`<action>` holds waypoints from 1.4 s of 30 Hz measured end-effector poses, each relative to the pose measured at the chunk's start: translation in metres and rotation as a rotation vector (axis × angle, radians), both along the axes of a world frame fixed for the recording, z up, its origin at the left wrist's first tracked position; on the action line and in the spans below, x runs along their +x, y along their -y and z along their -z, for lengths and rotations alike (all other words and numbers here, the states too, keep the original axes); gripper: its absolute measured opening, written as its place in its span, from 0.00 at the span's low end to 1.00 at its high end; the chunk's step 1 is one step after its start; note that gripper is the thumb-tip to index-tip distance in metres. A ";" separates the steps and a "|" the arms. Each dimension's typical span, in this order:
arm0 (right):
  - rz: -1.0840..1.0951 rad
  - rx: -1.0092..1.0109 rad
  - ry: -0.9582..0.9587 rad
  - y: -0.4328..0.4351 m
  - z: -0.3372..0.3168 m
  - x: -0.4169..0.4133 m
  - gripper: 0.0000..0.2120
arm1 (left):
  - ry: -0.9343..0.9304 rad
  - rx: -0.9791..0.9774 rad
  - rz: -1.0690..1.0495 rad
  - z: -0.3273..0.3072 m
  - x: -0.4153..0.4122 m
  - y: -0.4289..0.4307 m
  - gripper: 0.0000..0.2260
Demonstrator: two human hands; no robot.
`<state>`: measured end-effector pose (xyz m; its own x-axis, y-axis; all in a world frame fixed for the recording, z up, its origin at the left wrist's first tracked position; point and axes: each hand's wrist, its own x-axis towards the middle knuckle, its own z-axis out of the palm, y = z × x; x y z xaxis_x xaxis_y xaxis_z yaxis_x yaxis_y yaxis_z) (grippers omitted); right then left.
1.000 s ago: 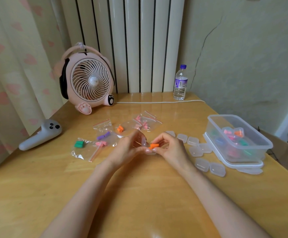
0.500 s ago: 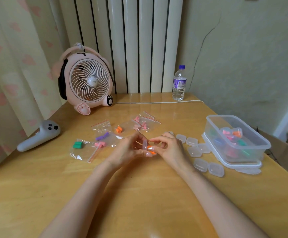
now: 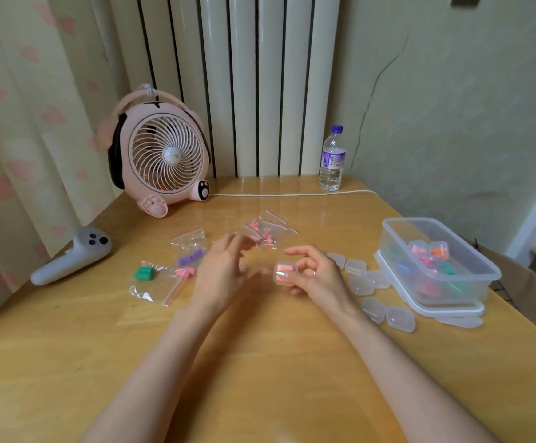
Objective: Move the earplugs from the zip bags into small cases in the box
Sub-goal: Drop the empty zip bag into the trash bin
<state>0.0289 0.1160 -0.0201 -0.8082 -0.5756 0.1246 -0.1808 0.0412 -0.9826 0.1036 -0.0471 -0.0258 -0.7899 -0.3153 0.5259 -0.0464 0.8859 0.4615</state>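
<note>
Your left hand (image 3: pixel 225 266) has withdrawn, fingers loose; your right hand (image 3: pixel 316 278) pinches a small clear plastic case (image 3: pixel 290 269) holding orange earplugs (image 3: pixel 281 268).

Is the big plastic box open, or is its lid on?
Open. The box has no cover on top; its lid lies underneath it.

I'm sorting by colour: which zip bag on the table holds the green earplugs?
The leftmost zip bag, nearest the grey controller; the rest show purple or pink ones.

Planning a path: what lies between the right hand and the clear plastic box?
Head view: small empty clear plastic cases lie between right hand and clear plastic box.
</note>
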 end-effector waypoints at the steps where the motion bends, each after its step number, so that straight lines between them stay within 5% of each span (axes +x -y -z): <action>1: 0.010 0.000 0.000 -0.001 -0.001 0.000 0.17 | 0.082 -0.050 -0.116 0.001 0.001 0.006 0.28; 5: 0.027 0.008 -0.028 -0.002 -0.002 -0.001 0.15 | 0.532 -0.126 -0.288 0.009 -0.001 0.013 0.34; 12: 0.073 0.060 -0.105 -0.001 -0.002 0.000 0.12 | 0.220 -0.069 -0.285 0.006 0.001 0.013 0.09; 16: 0.261 0.129 -0.272 -0.013 -0.017 -0.012 0.12 | -0.061 0.144 -0.037 -0.007 0.001 -0.007 0.01; 24: 0.798 0.351 -0.588 -0.117 -0.054 -0.057 0.09 | 0.045 0.574 0.437 -0.041 -0.008 -0.066 0.06; 27: 0.733 0.734 -0.638 -0.140 -0.056 -0.074 0.19 | 0.091 0.675 0.522 -0.046 -0.011 -0.084 0.09; 32: 0.192 0.177 -0.393 -0.142 -0.068 -0.034 0.13 | 0.070 0.703 0.527 -0.050 -0.012 -0.114 0.11; 34: 0.025 0.115 -0.288 -0.142 -0.069 -0.020 0.14 | 0.055 0.759 0.519 -0.052 -0.012 -0.125 0.11; 42: 0.081 0.083 -0.216 -0.174 -0.065 -0.002 0.12 | 0.012 0.680 0.565 -0.054 -0.008 -0.155 0.03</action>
<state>0.0272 0.2903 0.0451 -0.8119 -0.5254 0.2544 -0.3790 0.1429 -0.9143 0.0959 0.1078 0.0281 -0.9266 -0.1174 0.3573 0.3072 0.3118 0.8991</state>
